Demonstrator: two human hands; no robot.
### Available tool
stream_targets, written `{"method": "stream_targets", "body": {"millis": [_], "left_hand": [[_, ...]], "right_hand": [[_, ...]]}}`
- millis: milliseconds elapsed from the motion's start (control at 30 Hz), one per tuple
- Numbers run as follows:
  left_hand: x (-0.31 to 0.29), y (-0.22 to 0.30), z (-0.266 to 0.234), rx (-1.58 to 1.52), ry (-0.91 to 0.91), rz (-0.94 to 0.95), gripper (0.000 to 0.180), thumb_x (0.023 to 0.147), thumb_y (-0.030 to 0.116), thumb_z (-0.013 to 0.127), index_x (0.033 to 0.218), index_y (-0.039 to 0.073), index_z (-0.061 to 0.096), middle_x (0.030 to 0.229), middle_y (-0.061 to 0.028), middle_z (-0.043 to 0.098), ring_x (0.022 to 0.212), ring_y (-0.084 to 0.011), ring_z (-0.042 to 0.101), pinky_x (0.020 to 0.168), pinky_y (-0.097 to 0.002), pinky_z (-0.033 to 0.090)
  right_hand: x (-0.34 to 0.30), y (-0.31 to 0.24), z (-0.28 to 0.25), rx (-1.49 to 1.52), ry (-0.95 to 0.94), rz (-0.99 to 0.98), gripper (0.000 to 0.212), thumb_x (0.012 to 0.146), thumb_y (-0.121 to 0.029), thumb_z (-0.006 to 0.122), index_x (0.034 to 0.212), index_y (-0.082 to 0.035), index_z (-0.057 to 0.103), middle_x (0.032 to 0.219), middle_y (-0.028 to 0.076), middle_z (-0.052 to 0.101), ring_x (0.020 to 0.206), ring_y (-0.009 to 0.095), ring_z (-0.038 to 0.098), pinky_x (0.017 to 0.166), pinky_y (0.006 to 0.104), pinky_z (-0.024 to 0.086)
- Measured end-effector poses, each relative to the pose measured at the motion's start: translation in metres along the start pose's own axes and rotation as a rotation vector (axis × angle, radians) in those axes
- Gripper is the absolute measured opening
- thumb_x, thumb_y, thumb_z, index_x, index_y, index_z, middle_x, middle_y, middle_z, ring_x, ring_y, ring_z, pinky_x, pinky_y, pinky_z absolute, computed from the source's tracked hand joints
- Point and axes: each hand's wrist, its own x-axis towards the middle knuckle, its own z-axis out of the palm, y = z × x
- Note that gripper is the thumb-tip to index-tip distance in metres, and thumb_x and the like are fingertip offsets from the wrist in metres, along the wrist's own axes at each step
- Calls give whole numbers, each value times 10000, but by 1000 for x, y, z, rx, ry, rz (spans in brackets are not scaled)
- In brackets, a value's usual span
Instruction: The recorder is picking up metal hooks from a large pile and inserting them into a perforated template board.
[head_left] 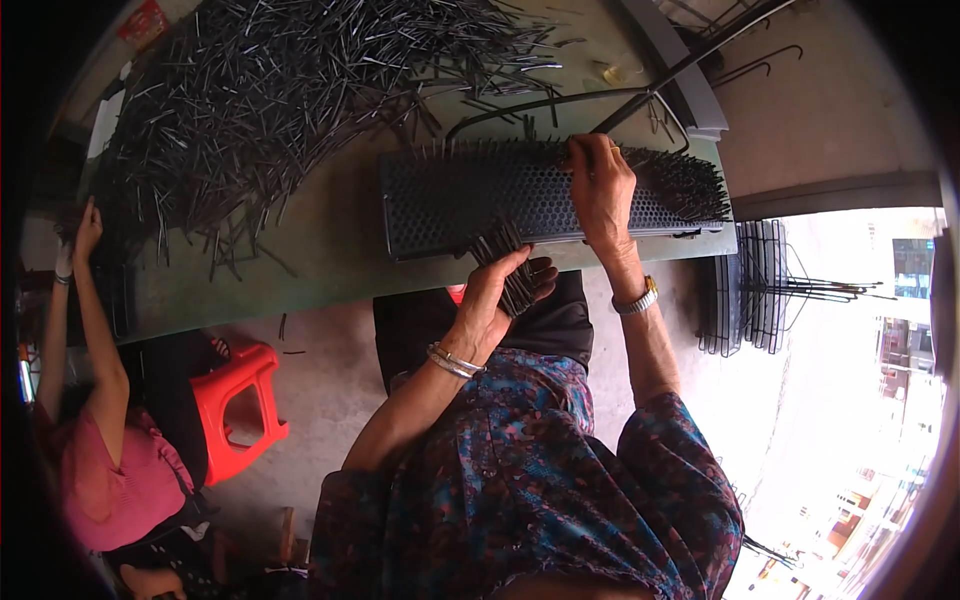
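A long dark tray full of small round holes [445, 215] lies along the table's near edge. Thin black sticks [690, 185] stand packed in its right end, and more line its far side. My left hand [495, 290] is closed around a bundle of black sticks [507, 262], held at the tray's near edge. Over the tray, right of its middle, my right hand [603, 190] has its fingers pinched together, pointing down at the far rows. Whatever sits between those fingertips is too small or hidden to make out.
A big heap of loose black sticks [300, 80] covers the table's far left. A bent black rod [550, 100] crosses behind the tray. At left a person in a pink top [120, 470] works beside a red stool [240, 410]. Dark wire racks [750, 285] stand at right.
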Motion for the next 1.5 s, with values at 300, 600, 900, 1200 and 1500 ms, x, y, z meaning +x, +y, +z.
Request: {"method": "stream_targets", "body": {"millis": [300,600,900,1200,1500], "left_hand": [[-6,1,6,119,93,68,221,934,238,610,1018,33,612,777,-67,625,672,-181,626,651,-362,558],[-11,11,18,154,101,158,257,901,278,671,995,42,629,702,-46,601,562,-124,551,498,-285,486],[-12,15,20,161,69,190,207,898,220,669,990,39,629,732,-88,643,554,-126,559,493,-284,490],[-19,22,26,252,14,230,207,886,220,684,1012,61,645,861,-139,704,574,-147,627,466,-260,491],[-29,24,30,443,47,254,288,900,277,667,1065,44,632,827,-130,706,581,-176,656,462,-265,478]], "right_hand": [[6,1,3,-105,-124,-59,111,855,-109,657,965,-93,664,873,87,606,730,265,633,626,340,493],[11,6,6,-243,-155,3,126,861,-218,660,951,-154,721,898,74,606,739,283,628,636,368,498],[0,-2,-2,-258,-194,-4,182,862,-238,670,1006,-143,728,902,75,614,760,271,636,647,357,497],[-19,-27,-25,553,-784,389,227,880,-178,671,985,23,672,794,42,645,734,89,573,640,262,451],[-13,-31,-33,712,-806,574,168,892,-116,620,954,39,637,759,69,645,696,121,621,644,257,499]]}}
